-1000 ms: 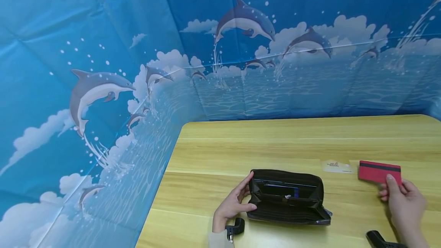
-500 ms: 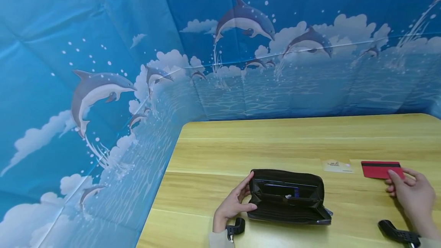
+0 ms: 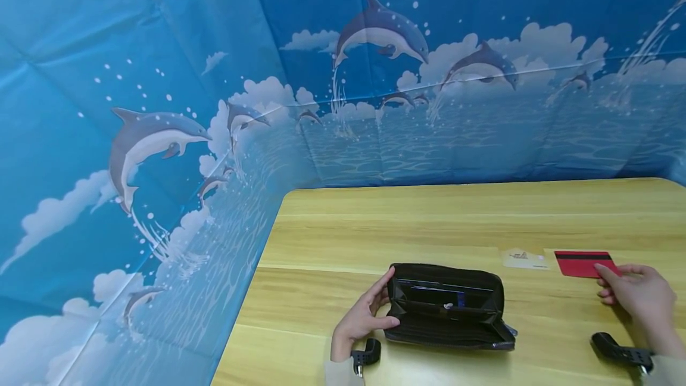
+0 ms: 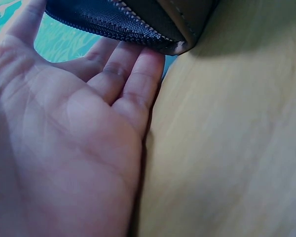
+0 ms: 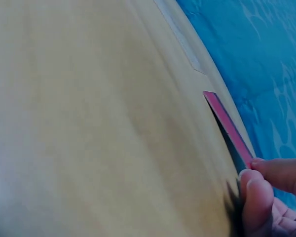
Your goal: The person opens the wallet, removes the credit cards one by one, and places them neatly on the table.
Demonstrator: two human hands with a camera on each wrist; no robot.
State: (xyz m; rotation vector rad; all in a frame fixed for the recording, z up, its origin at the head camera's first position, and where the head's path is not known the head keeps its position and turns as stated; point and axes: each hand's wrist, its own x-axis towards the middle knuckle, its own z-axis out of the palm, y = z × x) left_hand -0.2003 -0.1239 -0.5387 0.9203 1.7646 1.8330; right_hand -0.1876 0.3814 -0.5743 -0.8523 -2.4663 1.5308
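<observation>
A dark zip-around wallet lies opened wide in the head view, its inner pockets showing and a blue-edged card tucked in one. My left hand holds the wallet's left end, thumb at the lower edge and fingers at the upper one. The zip teeth run just above those fingers in the left wrist view. To the right, my right hand pinches a red card with a black stripe by its near right corner. The right wrist view shows the red card edge-on, low over the wood with a shadow beneath.
A pale card with a small logo lies on the wooden table, just left of the red one. Black camera mounts sit at both wrists. A blue dolphin-print sheet surrounds the table's left and far edges.
My right hand first moves right with the red card, then the card shifts slightly back left, nearer the pale card and more level. The left hand and wallet stay put.
</observation>
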